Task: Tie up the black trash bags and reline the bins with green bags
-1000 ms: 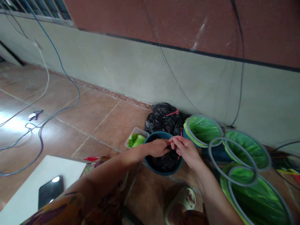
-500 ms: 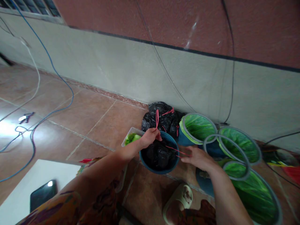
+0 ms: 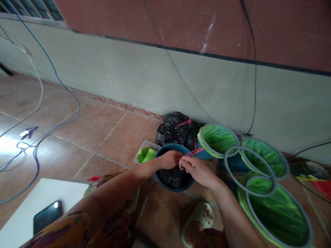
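My left hand [image 3: 170, 159] and my right hand [image 3: 198, 171] meet above a blue bin [image 3: 173, 189]. Both are closed in a pinch on the red drawstring [image 3: 194, 152], whose loop sticks out to the right between them. Below them a black garbage bag [image 3: 169, 178] sits inside the bin, partly hidden by my hands. Where the string joins the bag is also covered by my fingers.
Tied black garbage bags [image 3: 178, 128] lean on the wall behind. To the right stand bins with green liners [image 3: 219, 139] and a loose grey ring [image 3: 229, 172]. A clear container [image 3: 136, 158] holds green bags [image 3: 146, 155]. A phone [image 3: 48, 217] lies on a white board [image 3: 26, 206].
My hands have come together over the bin, the right one moving left and the left one slightly right. The upright red loop has gone; a loop now points right.
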{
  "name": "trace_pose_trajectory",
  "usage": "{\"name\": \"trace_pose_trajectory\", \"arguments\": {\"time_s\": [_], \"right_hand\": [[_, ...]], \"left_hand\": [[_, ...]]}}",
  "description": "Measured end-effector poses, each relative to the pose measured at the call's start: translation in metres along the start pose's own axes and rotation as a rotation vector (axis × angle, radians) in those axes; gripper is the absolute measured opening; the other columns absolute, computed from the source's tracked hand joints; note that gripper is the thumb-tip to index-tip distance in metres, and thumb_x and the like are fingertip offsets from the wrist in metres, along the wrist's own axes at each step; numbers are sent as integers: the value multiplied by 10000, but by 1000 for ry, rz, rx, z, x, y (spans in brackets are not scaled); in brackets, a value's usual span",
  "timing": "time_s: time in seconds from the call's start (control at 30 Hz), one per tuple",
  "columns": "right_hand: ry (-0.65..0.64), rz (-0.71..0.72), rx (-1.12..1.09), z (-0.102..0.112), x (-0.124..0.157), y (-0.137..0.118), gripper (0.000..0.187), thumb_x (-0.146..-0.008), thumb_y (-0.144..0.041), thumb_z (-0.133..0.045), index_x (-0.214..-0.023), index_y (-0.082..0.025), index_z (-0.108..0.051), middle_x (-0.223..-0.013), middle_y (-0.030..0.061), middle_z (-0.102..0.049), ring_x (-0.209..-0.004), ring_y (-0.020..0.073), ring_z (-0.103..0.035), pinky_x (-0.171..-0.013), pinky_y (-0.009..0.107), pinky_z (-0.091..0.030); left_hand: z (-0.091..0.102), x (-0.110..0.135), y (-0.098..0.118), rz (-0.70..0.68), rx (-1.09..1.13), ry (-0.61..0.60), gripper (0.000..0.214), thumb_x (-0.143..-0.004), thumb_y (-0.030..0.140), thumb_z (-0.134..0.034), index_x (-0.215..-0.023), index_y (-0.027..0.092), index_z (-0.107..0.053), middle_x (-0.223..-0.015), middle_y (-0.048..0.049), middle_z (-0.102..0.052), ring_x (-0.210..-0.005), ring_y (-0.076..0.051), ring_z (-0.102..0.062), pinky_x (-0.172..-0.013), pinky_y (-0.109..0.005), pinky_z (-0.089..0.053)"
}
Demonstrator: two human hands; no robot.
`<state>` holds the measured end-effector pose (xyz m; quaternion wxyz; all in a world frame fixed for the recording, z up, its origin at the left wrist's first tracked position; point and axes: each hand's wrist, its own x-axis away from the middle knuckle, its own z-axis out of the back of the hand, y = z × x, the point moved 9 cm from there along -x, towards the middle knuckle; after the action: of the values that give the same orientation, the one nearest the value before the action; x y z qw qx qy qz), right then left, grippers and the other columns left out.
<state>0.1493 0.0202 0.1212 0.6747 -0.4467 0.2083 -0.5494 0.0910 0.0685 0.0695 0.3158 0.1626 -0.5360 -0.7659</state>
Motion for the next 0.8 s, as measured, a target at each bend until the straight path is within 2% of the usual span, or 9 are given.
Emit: {"name": "trace_pose_trajectory", "arguments": {"time_s": [0.07, 0.27, 0.37, 0.43, 0.5, 0.57, 0.63, 0.7, 0.8], "right_hand": [[-19, 2, -18, 1, -1, 1, 366, -951, -429, -423, -731, -202, -607, -687, -10, -618, -604, 121, -526, -601, 248, -383], [104, -108, -230, 15, -8, 28, 444, -906, -566, -465, -704, -192, -596, -613, -14, -581, -519, 105, -472, -499, 235, -339], [293, -187, -385, 27, -9, 48, 456, -823, -634, -569, -781, -185, -632, -701, 21, -657, -562, 121, -535, -531, 242, -404], [454, -209, -440, 38, -6, 58, 470, -784, -638, -624, -921, -189, -656, -888, 66, -717, -763, 170, -636, -679, 273, -486], [528, -213, -457, 43, -3, 65, 518, -790, -624, -632, -1099, -209, -635, -1090, 92, -710, -1000, 212, -647, -875, 325, -488], [476, -229, -438, 38, -2, 69, 582, -792, -597, -651, -1235, -226, -581, -1185, 98, -685, -1096, 224, -627, -971, 361, -455], [374, -261, -386, 27, -1, 71, 673, -739, -549, -729, -1302, -233, -538, -1180, 91, -687, -1048, 224, -647, -938, 365, -475], [265, -297, -338, 16, 0, 72, 699, -686, -499, -784, -1287, -228, -549, -1125, 79, -704, -911, 209, -669, -789, 328, -514], [166, -334, -324, 6, 1, 73, 518, -703, -489, -754, -1111, -191, -641, -958, 57, -727, -691, 155, -619, -555, 244, -437]], "left_hand": [[-10, 3, 6, -63, -8, -114, 135, -761, 80, -578, -705, 172, -659, -712, 7, -657, -636, -114, -559, -658, -211, -443], [-27, 15, 13, -15, -38, -365, 133, -779, 126, -591, -809, 174, -711, -750, 18, -673, -695, -118, -591, -693, -198, -448], [-25, 15, 18, -5, 32, -341, 244, -900, 276, -522, -832, 166, -728, -716, 5, -657, -666, -110, -572, -686, -203, -439], [-19, 14, 14, 48, 78, -274, 359, -945, 346, -465, -791, 152, -725, -639, 1, -613, -599, -103, -528, -637, -209, -424], [-15, 13, 8, 98, 156, -225, 401, -950, 394, -466, -762, 146, -719, -598, 1, -580, -564, -98, -496, -597, -211, -408], [-12, 12, 3, 141, 252, -198, 421, -938, 439, -487, -739, 146, -716, -580, -1, -567, -553, -97, -488, -575, -212, -398], [-8, 11, -2, 180, 339, -164, 439, -914, 473, -520, -683, 147, -702, -552, -2, -548, -531, -96, -471, -549, -216, -384], [-5, 10, -7, 213, 409, -130, 454, -887, 489, -550, -610, 148, -664, -521, 4, -521, -503, -89, -436, -522, -220, -364], [-2, 10, -14, 258, 458, -91, 456, -875, 482, -551, -575, 149, -631, -506, 12, -499, -489, -82, -407, -504, -220, -345]]}}
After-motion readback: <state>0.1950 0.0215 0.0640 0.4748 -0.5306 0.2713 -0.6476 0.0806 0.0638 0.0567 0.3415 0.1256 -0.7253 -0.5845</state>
